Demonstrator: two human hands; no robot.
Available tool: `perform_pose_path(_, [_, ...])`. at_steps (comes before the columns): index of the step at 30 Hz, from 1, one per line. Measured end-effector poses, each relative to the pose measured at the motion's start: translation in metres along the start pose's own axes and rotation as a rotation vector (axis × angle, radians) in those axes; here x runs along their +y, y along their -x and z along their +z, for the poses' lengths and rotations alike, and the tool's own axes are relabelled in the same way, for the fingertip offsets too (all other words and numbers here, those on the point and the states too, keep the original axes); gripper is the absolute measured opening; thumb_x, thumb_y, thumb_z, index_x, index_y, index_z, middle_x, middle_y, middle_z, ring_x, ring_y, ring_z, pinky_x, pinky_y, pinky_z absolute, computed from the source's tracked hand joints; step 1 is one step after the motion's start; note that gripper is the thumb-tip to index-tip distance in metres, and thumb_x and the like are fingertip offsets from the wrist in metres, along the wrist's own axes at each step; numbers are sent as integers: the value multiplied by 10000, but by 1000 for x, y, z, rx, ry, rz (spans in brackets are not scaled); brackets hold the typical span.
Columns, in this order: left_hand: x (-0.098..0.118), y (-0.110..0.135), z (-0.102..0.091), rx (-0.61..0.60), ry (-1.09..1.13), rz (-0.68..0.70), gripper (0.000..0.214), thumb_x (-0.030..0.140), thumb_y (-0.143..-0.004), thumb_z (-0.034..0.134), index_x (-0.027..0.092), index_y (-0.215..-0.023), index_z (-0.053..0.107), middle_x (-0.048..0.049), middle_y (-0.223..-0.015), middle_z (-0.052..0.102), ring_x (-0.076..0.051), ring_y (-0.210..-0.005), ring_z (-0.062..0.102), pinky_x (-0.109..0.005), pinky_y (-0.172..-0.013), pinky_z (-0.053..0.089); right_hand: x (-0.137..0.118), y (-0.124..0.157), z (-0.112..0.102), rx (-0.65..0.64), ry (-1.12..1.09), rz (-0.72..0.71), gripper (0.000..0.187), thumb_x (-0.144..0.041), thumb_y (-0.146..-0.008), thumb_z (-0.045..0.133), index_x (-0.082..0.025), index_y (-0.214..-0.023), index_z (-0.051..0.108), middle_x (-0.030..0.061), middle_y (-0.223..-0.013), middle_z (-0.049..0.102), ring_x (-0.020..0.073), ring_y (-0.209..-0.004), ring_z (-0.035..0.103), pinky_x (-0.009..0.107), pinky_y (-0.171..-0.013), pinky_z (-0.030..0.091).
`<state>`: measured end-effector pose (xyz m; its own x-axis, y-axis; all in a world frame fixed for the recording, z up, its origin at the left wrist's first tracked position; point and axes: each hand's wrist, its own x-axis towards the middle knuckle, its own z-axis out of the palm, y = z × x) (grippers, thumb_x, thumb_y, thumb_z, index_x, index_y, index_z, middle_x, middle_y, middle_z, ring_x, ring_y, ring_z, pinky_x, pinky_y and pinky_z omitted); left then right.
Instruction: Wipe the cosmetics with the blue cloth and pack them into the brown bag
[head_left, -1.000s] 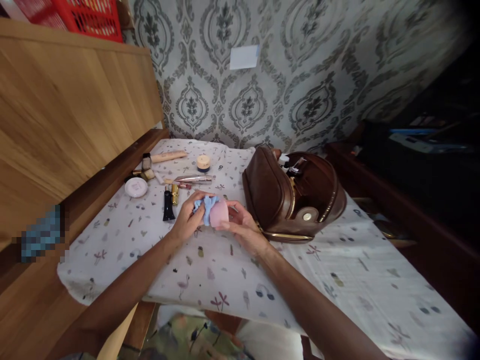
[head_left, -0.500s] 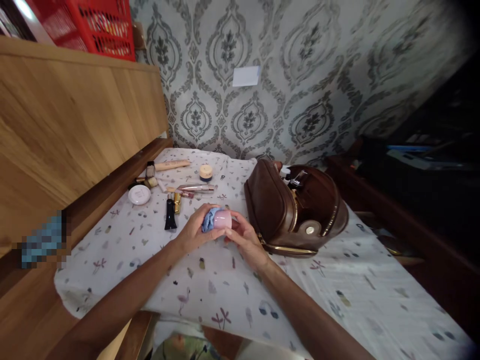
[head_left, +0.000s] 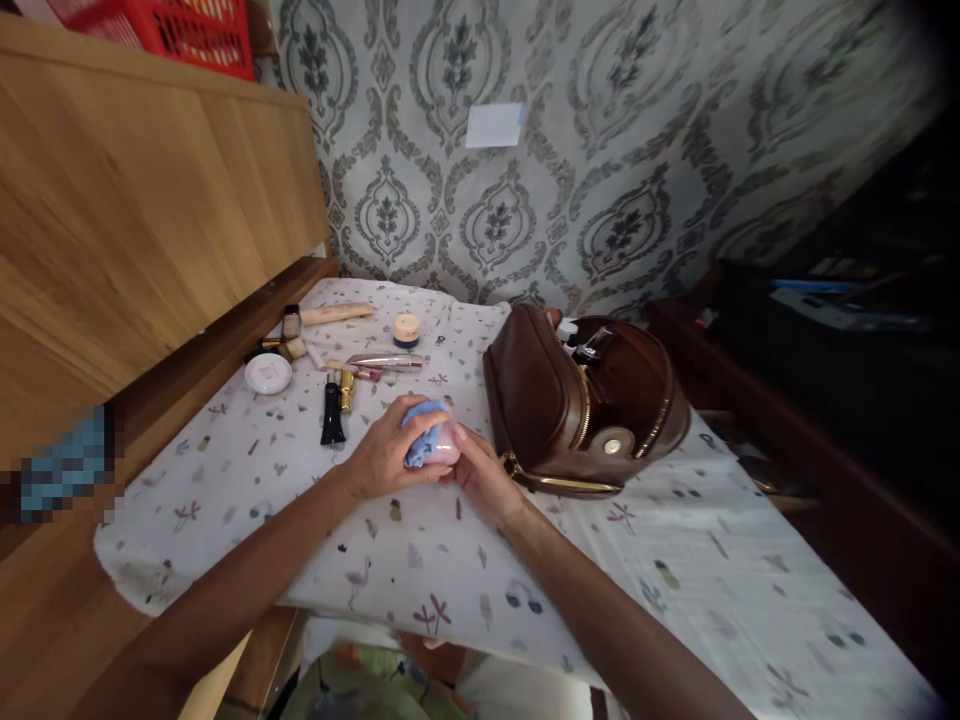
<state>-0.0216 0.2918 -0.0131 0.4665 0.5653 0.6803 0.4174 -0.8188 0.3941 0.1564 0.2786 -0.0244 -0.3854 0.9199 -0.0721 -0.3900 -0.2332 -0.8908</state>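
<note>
pink jar (head_left: 448,447) is over the middle of the table (head_left: 225,470), left hand (head_left: 386,450) fingers curled round it and a blue rag (head_left: 418,452), right hand (head_left: 486,480) fingers gripping its right end. brown bag (head_left: 531,395) gapes just right, black tube (head_left: 332,420) left, white compact (head_left: 268,374) further left.

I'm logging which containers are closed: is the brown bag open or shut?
Open. The brown bag gapes: its zipper edges stand apart, and a white-topped item shows in the opening.

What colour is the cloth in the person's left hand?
The cloth is light blue; the head view shows it best.
</note>
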Motion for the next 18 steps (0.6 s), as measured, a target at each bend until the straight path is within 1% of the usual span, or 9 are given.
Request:
perform_pose_path(4, [-1, -2, 0, -47, 63, -111, 628, 432, -788, 762, 248, -1318, 481, -95, -1153, 572, -266, -1079, 580, -405, -932, 504, -3, 1, 0, -6, 0, -39, 444, -600, -745, 758, -207, -926, 663, -6, -716, 589, 114, -584, 514, 231, -503, 422])
perform_pose_path(8, [2, -5, -2, -22, 183, -283, 647, 436, -697, 818, 228, -1229, 513, -71, -1120, 621, -253, -1013, 616, -378, -893, 510, -7, 3, 1, -13, 35, -109, 426, -562, -737, 780, -213, -943, 649, -7, -755, 576, 118, -633, 520, 236, -544, 448])
perform_pose_path(10, [4, -5, -3, -37, 277, -385, 591, 443, -693, 807, 221, -1164, 528, -42, -1035, 643, -219, -900, 633, -336, -791, 521, -9, 4, 1, -32, 81, -133, 443, -546, -736, 785, -228, -998, 621, -11, -763, 581, 131, -659, 532, 247, -571, 455])
perform_pose_path(13, [8, -5, -4, -93, 427, -505, 500, 453, -738, 761, 214, -1107, 523, 9, -868, 632, -160, -726, 611, -265, -631, 486, -12, 5, 1, -63, 142, -170, 500, -520, -718, 807, -249, -1064, 567, -19, -780, 597, 140, -689, 539, 254, -600, 452])
perform_pose_path(15, [10, -6, -5, -95, 470, -520, 495, 452, -743, 756, 212, -1102, 512, 16, -842, 628, -152, -703, 609, -254, -617, 478, -12, 5, 1, -67, 159, -176, 526, -522, -706, 814, -253, -1074, 553, -19, -792, 604, 142, -697, 541, 254, -603, 446])
perform_pose_path(18, [11, -7, -5, -74, 436, -473, 525, 436, -719, 778, 212, -1113, 513, -5, -909, 641, -175, -774, 628, -276, -686, 498, -10, 4, 0, -45, 169, -173, 515, -539, -711, 804, -250, -1067, 572, -12, -799, 610, 143, -692, 541, 256, -600, 441])
